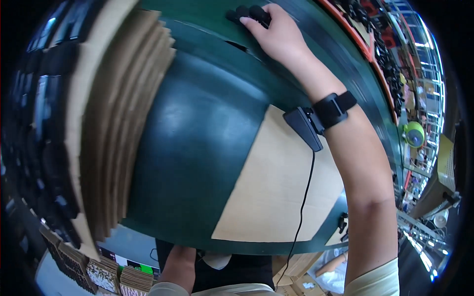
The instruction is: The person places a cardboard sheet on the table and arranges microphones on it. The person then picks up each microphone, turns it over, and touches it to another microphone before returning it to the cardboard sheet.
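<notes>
My right arm stretches far across the green work surface (197,163). At its end, my right hand (276,29) closes its fingers around several small black rounded pieces (249,15), whose kind I cannot make out. A black strap (335,109) circles my right wrist, and a small black device (302,127) with a thin cable (302,212) hangs beside it. Under that forearm lies a flat tan cardboard sheet (271,192). Of my left arm only the forearm (178,269) shows at the near edge; the hand itself is hidden below the surface.
A tall stack of cardboard sheets (123,113) bearing black parts (54,138) stands at the left. An orange-edged line (368,44) with black parts runs along the far right. Another person's arm (331,265) shows at the lower right, near cardboard boxes (298,271).
</notes>
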Demonstrator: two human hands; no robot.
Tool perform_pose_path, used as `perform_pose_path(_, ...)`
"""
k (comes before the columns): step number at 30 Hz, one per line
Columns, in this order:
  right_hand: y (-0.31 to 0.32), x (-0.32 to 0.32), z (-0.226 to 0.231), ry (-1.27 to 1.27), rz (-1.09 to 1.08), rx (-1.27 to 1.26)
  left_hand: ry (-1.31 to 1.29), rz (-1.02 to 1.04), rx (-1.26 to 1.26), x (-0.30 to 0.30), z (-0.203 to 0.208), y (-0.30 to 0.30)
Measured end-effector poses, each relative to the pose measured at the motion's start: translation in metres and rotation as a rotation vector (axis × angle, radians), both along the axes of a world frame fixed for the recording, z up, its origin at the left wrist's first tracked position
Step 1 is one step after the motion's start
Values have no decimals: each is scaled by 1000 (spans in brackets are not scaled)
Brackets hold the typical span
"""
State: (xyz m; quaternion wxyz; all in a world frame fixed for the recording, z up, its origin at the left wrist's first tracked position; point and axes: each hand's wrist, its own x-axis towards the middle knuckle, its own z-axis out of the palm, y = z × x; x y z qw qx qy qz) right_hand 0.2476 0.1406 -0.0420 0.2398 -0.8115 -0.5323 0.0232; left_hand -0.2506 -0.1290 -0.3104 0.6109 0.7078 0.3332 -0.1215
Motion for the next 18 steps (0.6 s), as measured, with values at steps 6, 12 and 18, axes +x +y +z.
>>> perform_pose_path(6, 27, -16, 0, -10, -38, -62, 133, 108, 110, -37, 25, 64)
perform_pose_path(12, -8, 2, 51, 10, 63, 88, 205, 200, 210, -53, 56, 97)
perform_pose_path(18, -132, -32, 97, 105, 72, 189, 175, 247, 350, -51, 79, 130)
